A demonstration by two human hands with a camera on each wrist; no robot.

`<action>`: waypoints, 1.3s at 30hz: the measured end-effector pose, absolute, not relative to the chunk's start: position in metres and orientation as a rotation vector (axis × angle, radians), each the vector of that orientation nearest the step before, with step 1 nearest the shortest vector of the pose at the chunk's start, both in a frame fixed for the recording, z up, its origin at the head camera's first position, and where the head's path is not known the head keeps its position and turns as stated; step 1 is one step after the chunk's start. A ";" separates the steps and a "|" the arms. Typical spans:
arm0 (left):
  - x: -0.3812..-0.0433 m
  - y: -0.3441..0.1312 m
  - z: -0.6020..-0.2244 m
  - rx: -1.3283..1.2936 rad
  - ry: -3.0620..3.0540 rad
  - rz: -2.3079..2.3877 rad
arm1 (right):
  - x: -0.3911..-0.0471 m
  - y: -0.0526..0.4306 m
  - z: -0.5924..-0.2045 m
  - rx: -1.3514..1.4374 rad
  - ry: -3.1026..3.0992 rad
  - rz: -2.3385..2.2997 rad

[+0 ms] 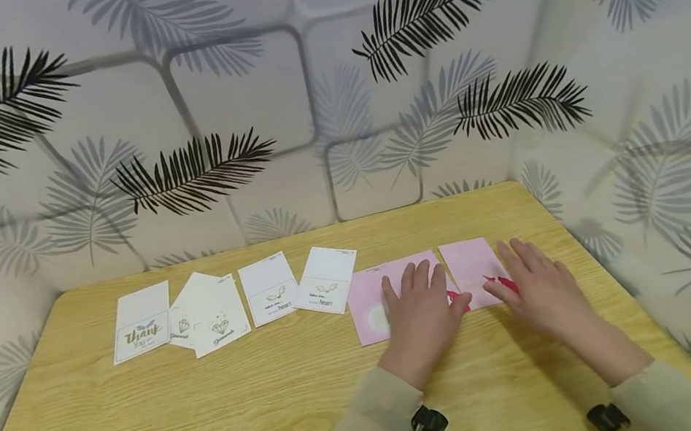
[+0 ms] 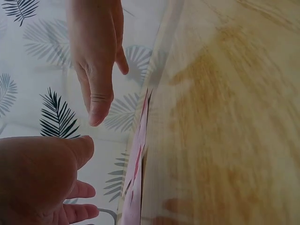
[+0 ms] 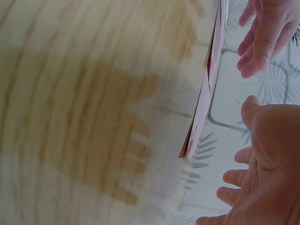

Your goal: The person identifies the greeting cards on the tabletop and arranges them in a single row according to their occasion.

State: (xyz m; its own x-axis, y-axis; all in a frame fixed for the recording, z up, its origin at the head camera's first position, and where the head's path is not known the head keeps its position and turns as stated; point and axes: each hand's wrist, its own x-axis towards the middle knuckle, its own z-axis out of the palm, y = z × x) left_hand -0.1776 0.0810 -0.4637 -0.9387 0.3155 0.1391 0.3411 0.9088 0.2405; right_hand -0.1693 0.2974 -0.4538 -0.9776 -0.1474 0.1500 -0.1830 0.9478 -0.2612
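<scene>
Two pink cards with red print lie side by side toward the table's right: a left pink card point(image 1: 365, 290) and a right pink card point(image 1: 465, 261). My left hand point(image 1: 422, 311) is over the left one, fingers spread and covering much of its print. Over the right card's outer edge is my right hand point(image 1: 544, 287), its fingers extended and its thumb toward the left. Both wrist views show the hands raised above the cards, with a gap between the left hand point(image 2: 40, 176) and the cards' thin pink edge point(image 2: 135, 183). Neither hand holds anything.
Left of the pink cards lie several white cards: a "Thank you" card point(image 1: 143, 321), overlapping diamond cards point(image 1: 219, 314), and two winged "heart" cards point(image 1: 268, 289) whose edges meet. A leaf-patterned wall point(image 1: 251, 111) borders the wooden table point(image 1: 215, 418) at the back and right.
</scene>
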 end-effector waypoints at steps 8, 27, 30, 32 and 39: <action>-0.180 0.097 -0.472 -0.502 -2.955 -0.320 | -0.170 0.306 -0.450 0.277 -3.050 0.472; -0.184 0.112 -0.495 -0.484 -2.873 -0.254 | -0.170 0.317 -0.460 0.365 -3.028 0.452; -0.184 0.111 -0.492 -0.481 -2.894 -0.241 | -0.170 0.319 -0.462 0.376 -3.029 0.445; -0.182 0.110 -0.488 -0.476 -2.906 -0.231 | -0.170 0.320 -0.463 0.383 -3.027 0.440; -0.182 0.111 -0.489 -0.464 -2.906 -0.207 | -0.169 0.323 -0.468 0.412 -3.012 0.424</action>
State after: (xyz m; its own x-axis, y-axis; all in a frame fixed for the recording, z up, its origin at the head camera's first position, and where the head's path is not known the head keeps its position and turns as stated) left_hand -0.1822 0.1113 -0.4892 -0.9328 0.2937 0.2089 0.3203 0.9412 0.1070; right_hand -0.1694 0.3228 -0.4678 -0.9614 -0.2530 0.1078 -0.2729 0.9260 -0.2608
